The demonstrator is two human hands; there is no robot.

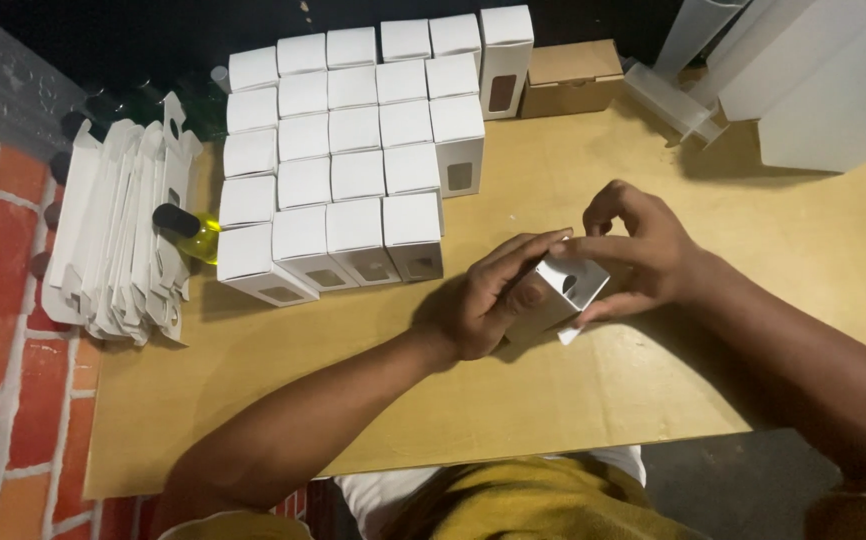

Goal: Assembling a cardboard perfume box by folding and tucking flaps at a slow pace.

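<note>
While both your left hand (483,305) and right hand (643,255) hold the small white box (563,292), you are closing it; the flap at 12 o'clock needs pressing.

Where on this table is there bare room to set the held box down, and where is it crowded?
Bare tabletop runs right of the block of white boxes, past the right hand, and along the near edge under both forearms. The far left is crowded: boxes packed edge to edge, the stack of flat cartons beside them, a small bottle wedged between.
</note>
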